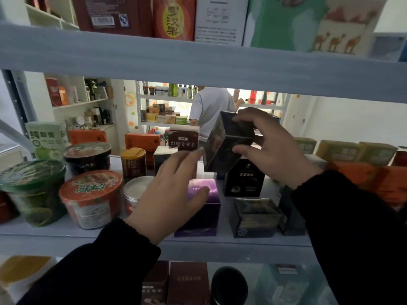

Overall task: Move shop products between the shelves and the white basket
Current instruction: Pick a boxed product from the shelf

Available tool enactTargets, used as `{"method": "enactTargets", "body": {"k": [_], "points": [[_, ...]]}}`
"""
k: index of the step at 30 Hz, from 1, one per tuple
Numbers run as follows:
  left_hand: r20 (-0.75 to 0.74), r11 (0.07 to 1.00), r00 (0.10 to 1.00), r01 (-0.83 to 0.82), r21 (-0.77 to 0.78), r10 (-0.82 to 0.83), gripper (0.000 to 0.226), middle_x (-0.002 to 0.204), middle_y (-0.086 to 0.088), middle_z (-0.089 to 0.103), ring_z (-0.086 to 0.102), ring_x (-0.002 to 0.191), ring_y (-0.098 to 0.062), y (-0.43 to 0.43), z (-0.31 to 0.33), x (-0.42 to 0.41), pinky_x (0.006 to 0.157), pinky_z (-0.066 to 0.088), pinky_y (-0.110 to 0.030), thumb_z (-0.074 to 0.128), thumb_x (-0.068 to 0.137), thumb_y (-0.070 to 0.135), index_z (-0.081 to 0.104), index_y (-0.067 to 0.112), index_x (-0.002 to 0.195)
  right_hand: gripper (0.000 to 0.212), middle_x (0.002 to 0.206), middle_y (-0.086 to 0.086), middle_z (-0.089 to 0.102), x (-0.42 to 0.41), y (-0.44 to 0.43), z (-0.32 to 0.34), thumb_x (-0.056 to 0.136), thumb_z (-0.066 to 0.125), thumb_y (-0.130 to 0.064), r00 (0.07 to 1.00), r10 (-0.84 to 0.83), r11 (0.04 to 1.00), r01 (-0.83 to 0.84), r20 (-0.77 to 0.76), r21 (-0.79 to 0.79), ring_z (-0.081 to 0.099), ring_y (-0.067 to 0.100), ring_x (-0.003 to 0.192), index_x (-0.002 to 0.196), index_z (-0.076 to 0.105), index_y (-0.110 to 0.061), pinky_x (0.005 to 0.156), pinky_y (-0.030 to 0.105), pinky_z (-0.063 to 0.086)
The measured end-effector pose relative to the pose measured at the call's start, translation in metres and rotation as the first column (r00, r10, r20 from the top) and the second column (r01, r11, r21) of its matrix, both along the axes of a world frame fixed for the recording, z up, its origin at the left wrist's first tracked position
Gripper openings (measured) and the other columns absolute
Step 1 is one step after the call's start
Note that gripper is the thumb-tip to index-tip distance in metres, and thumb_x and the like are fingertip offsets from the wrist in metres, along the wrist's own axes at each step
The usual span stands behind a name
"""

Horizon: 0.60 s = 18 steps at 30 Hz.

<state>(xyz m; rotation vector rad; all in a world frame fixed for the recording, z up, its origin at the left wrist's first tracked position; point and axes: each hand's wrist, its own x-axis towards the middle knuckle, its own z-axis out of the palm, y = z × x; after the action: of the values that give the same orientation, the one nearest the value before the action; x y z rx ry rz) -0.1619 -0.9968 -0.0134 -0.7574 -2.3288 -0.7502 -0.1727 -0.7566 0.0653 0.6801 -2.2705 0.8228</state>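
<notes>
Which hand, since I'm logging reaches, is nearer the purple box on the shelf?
Left. The left hand is spread at the purple box, thumb across its top; the right hand is higher and to the right, gripping a dark box.

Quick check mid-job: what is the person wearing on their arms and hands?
Both arms are in dark, near-black long sleeves. The left sleeve and right sleeve end in snug cuffs at the wrists. The left hand and right hand are bare: no gloves, and no rings, watch or markings that I can see.
</notes>
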Motion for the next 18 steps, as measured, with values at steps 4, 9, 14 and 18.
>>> {"method": "enactTargets", "body": {"k": [4,9,14,18], "points": [[0.132,0.985,0.988,0.062,0.159,-0.084,0.077,0.140,0.030,0.033,0.027,0.121,0.018,0.027,0.021,0.014,0.096,0.021,0.004,0.066,0.090,0.045,0.024,0.044,0.155,0.052,0.134,-0.012,0.059,0.030,0.014,0.000,0.086,0.080,-0.009,0.986,0.154,0.968,-0.139,0.061,-0.207,0.057,0.012,0.129,0.128,0.062,-0.033,0.105,0.041,0.053],[0.252,0.898,0.924,0.167,0.406,-0.286,0.045,0.108,0.030,0.064,0.062,0.105,0.009,0.049,0.019,0.055,0.078,0.053,-0.010,0.069,0.088,0.035,0.044,0.057,0.118,0.038,0.113,-0.011,0.074,0.065,0.029,-0.011,0.088,0.073,-0.001,0.934,0.338,0.863,-0.259,0.115,-0.433,0.070,0.014,0.112,0.118,0.068,-0.024,0.091,0.032,0.060],[0.366,0.862,0.893,0.047,0.504,-0.263,0.049,0.121,0.025,0.062,0.063,0.111,-0.001,0.069,-0.023,0.099,0.086,0.055,-0.031,0.069,0.080,0.055,0.046,0.055,0.123,0.030,0.116,-0.006,0.074,0.096,0.035,-0.048,0.083,0.077,-0.017,0.908,0.388,0.775,-0.228,0.159,-0.589,0.072,0.015,0.109,0.110,0.070,-0.029,0.089,0.033,0.060],[0.452,0.726,0.808,-0.045,0.686,-0.377,0.048,0.123,0.010,0.069,0.069,0.109,-0.018,0.085,-0.061,0.139,0.088,0.061,-0.043,0.071,0.080,0.038,0.057,0.036,0.126,0.045,0.118,0.001,0.073,0.119,0.038,-0.092,0.076,0.084,-0.037,0.887,0.369,0.740,-0.099,0.279,-0.665,0.072,0.015,0.108,0.117,0.067,-0.025,0.088,0.032,0.060]]}}
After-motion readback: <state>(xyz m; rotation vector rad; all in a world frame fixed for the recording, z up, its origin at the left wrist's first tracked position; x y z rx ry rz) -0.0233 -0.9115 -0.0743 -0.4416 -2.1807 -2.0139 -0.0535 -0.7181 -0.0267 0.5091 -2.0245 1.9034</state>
